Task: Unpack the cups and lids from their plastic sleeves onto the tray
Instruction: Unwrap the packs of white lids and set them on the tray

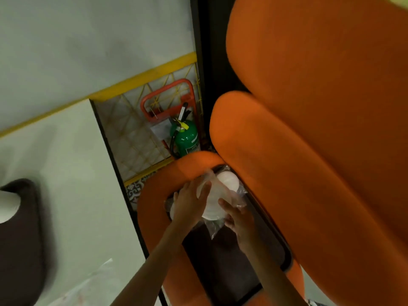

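- I am holding the stack of lids [223,191], white and round, low over the far end of the dark tray [231,268].
- A clear plastic sleeve [239,196] is wrapping the stack, with a crumpled tail hanging below it toward the tray.
- The tray is lying in a hollow of the orange upholstered seat [309,151], whose cushions are rising close on the right.
- Beyond the seat, a green fire extinguisher [186,139] is standing by a red hand trolley [170,115], both against yellow wire mesh [136,133].
- On the white tabletop [77,184] to the left, a white cup [8,206] is sitting on a second dark tray [24,239], both cut by the edge; loose clear plastic [95,281] is lying nearer me.
- Blur is smearing the lids, so I cannot count them, and my hands are covering the stack's lower part.
- My left hand [189,204] is lying over the stack with fingers almost straight, pressing the sleeve.
- My right hand [241,219] is curling round the stack's right side, gripping it through the film.
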A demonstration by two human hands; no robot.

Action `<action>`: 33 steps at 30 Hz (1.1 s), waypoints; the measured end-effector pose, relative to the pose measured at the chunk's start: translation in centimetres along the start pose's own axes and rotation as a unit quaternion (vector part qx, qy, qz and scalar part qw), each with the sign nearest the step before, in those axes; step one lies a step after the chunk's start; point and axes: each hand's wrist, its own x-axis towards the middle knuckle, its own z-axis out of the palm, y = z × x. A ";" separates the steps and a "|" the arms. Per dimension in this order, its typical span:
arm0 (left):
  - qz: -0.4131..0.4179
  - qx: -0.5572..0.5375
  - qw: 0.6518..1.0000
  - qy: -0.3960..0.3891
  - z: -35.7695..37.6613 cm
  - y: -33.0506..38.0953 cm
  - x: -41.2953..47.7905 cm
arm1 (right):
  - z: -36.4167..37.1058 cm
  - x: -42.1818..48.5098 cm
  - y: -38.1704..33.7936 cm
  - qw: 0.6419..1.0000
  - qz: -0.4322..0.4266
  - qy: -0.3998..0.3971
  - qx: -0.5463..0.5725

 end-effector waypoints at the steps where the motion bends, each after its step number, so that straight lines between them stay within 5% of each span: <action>1: 0.005 -0.025 1.000 0.015 -1.2 0.6 -0.9 | 0.3 -1.0 -1.4 1.000 -0.011 -0.018 -0.017; 9: 0.019 -0.186 0.982 0.032 -10.6 4.9 -8.2 | 4.1 -8.6 -9.5 0.974 -0.094 -0.114 -0.170; 19: -0.015 -0.354 0.935 0.016 -15.7 1.4 -18.5 | 8.7 -15.7 -9.9 0.909 -0.127 -0.287 -0.274; 25: -0.007 -0.382 0.920 0.088 -17.5 -2.2 -23.3 | 11.3 -17.9 -8.0 0.873 -0.013 -0.270 -0.406; 29: 0.020 -0.419 0.902 0.105 -20.2 -5.3 -26.0 | 13.8 -19.3 -5.1 0.808 0.092 -0.320 -0.486; 33: 0.039 -0.436 0.895 0.083 -23.1 -8.7 -28.7 | 18.8 -21.3 -1.6 0.881 0.097 -0.344 -0.310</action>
